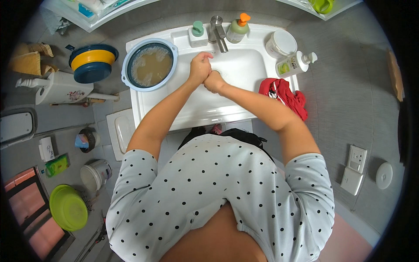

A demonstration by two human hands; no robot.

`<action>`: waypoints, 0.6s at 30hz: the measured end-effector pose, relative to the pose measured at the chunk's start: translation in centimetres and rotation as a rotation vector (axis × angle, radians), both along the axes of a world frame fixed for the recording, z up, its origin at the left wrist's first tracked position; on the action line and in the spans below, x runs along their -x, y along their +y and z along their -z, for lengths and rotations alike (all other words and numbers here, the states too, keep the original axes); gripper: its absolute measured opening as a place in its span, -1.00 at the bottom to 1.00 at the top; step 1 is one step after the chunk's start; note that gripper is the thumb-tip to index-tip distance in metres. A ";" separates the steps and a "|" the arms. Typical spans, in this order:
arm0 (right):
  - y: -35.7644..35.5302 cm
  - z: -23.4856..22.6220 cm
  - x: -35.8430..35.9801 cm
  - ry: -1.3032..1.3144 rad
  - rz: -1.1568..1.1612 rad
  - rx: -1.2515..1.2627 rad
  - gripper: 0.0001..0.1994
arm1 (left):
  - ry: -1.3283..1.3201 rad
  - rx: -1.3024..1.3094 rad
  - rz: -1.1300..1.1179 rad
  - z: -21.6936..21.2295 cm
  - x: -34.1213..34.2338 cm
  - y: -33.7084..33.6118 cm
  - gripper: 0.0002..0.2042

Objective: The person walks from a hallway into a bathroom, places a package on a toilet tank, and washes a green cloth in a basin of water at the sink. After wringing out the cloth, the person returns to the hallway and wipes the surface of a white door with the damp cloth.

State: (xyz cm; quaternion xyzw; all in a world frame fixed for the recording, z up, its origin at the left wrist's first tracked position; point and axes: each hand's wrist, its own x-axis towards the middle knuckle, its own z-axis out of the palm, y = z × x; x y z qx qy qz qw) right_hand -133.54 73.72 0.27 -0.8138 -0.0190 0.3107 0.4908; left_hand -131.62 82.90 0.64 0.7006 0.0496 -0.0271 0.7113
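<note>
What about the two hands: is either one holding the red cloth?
No, the left hand and right hand meet over the sink, while the red cloth lies at its right edge.

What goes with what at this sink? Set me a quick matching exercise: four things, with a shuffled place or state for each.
Things:
1. blue-rimmed tub
2. red cloth
3. left hand
4. orange-topped bottle

Places and states:
A. touching the right hand
B. on the back ledge, just right of the faucet
C. holding cloudy water
D. at the right front corner of the sink

Pairs: 1-C, 2-D, 3-A, 4-B
</note>
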 end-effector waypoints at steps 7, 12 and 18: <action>-0.1 6.5 0.5 -0.421 0.112 0.185 -0.63 | 0.011 -0.302 -0.170 3.9 -0.3 -1.3 -0.86; -2.2 -5.1 -0.1 -0.226 -0.068 0.138 -0.38 | 0.294 -0.115 0.107 -5.7 0.4 1.6 -0.69; -5.2 -21.1 2.5 -0.118 -0.316 -0.398 -0.52 | -0.052 0.109 0.388 -19.7 4.9 5.9 -0.55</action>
